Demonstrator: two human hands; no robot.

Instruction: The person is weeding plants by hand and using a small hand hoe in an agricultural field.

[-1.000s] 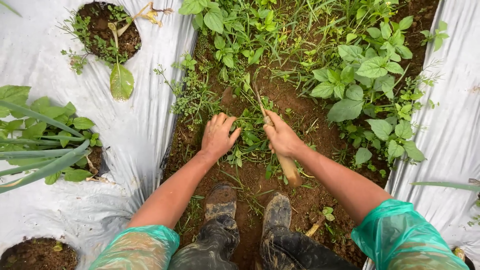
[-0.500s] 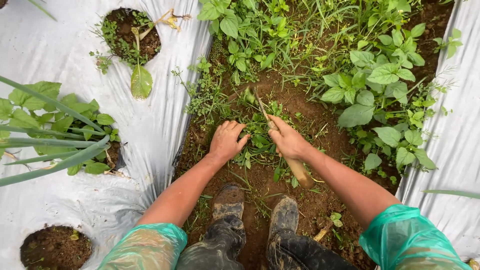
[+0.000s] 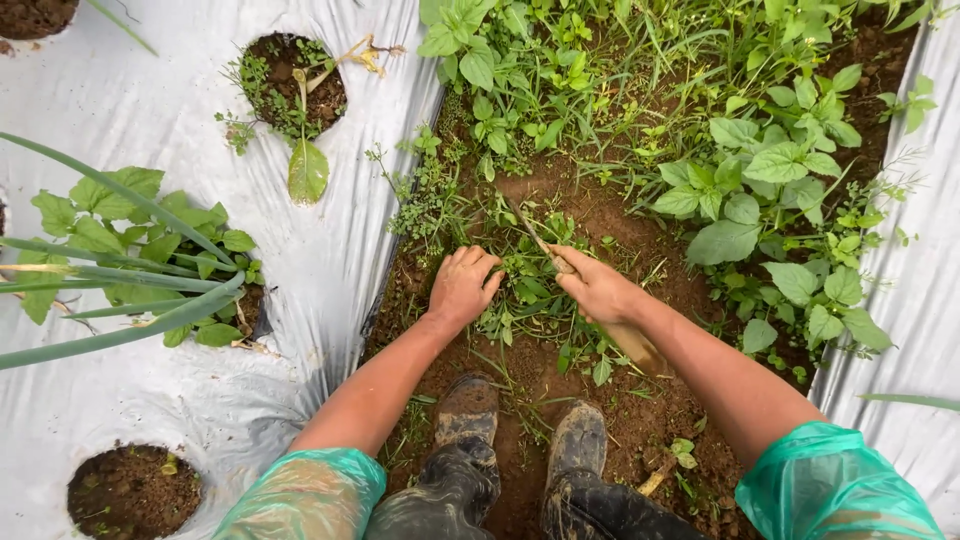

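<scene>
Both hands have crept toward 12 o'clock along the soil strip, closing on the weeds (image 3: 530, 275) between them. Left hand (image 3: 462, 288) has its fingers curled down, its grip pressed into the clump's 9 o'clock side, while the right hand (image 3: 598, 290) is wrapped tight round a wooden-handled tool (image 3: 548, 252) whose blade points to 11 o'clock. Judging from this, a slip of the blade could nick the left fingers close by, or tear the plastic sheet (image 3: 330, 260) at 9 o'clock.
</scene>
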